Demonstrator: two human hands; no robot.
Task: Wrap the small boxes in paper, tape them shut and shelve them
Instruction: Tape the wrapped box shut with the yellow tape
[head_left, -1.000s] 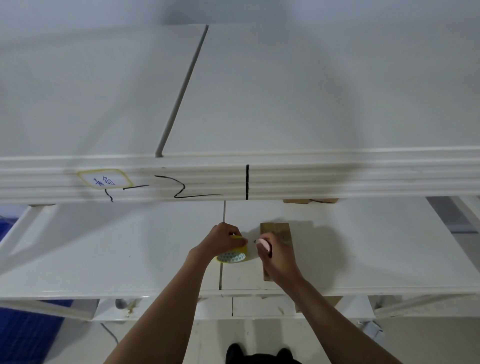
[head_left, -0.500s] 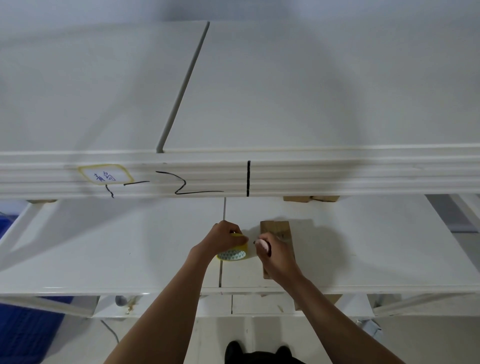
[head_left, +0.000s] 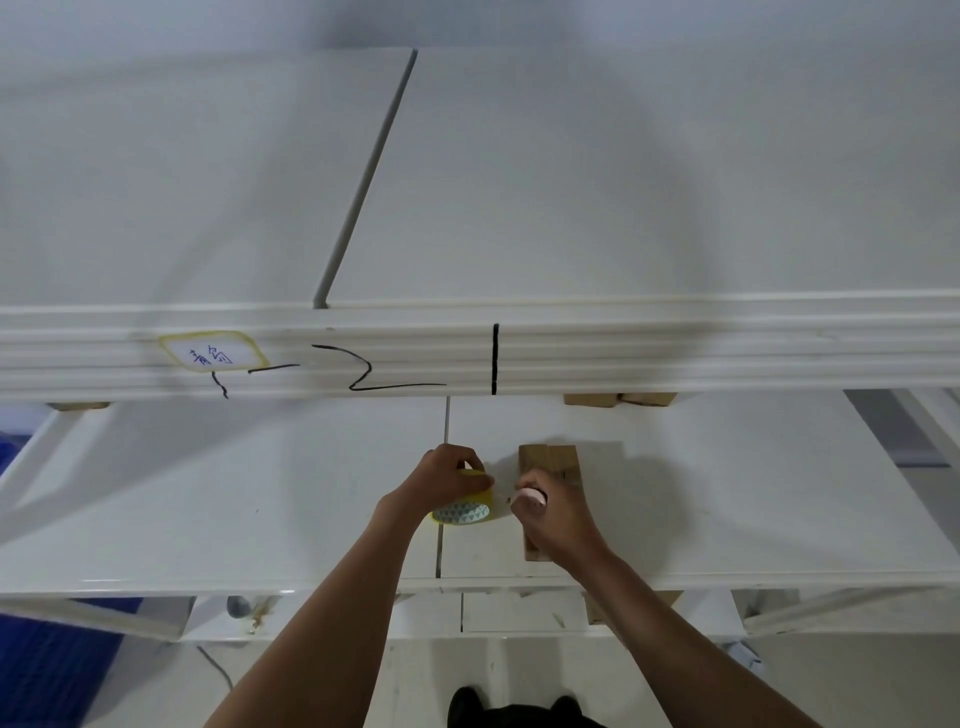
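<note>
A yellow tape roll (head_left: 464, 509) with a patterned core stands on the middle white shelf (head_left: 208, 509), over the seam between two panels. My left hand (head_left: 441, 480) grips the roll from above. A long box wrapped in brown paper (head_left: 550, 460) lies just right of it. My right hand (head_left: 548, 514) rests over the box's near half and holds a small pink-white object (head_left: 531, 497) at its fingertips. A thin strip seems to run from the roll to that hand.
The upper shelf's front rail (head_left: 675, 353) with black pen marks and a yellow-edged label (head_left: 210, 354) juts out above the hands. More brown parcels (head_left: 618, 399) peek out at the back under the rail, and another (head_left: 602, 608) sits on the lower shelf.
Both hands stay where they were on the roll and the box; only the camera has drifted slightly.
</note>
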